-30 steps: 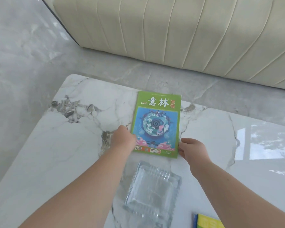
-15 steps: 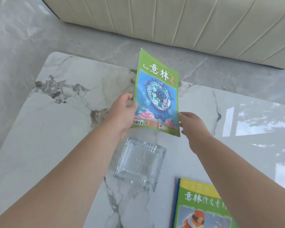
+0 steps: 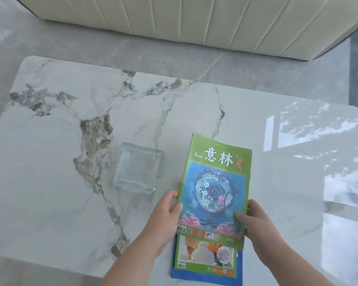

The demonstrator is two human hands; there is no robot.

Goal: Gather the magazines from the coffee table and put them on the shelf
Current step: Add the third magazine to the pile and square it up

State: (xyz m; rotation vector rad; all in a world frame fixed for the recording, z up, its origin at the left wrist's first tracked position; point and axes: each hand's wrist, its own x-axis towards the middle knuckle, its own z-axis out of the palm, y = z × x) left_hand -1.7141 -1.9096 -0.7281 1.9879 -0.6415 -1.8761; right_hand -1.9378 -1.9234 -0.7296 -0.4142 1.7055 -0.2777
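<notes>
Bench: white marble-look top with grey and brown veining; its far-left corner is bare, and the only things on it are toward the middle and the near edge.
Ashtray: clear square glass piece near the middle of the bench, just left of the magazines and not touching them.
Left hand: fingers clamped on the left edge of the green magazine, thumb on the cover, the rest curled behind.
Green magazine: held by both hands low over the near edge of the bench, its lower part overlapping the second magazine. A second ago it lay flat toward the far edge; half a second ago it was tipped up in the left hand alone. It has since been carried toward the person and across to the right of the ashtray.
Second magazine: green cover with a blue edge, flat at the near edge, mostly covered by the held one.
Right hand: fingers closed on the right edge of the green magazine, thumb laid across the cover.
Meaning: the two copies look to be joining into one stack, so gathering seems close to done; the shelf is not in view, and carrying remains.
Reflections: window glare at the right end of the bench.
</notes>
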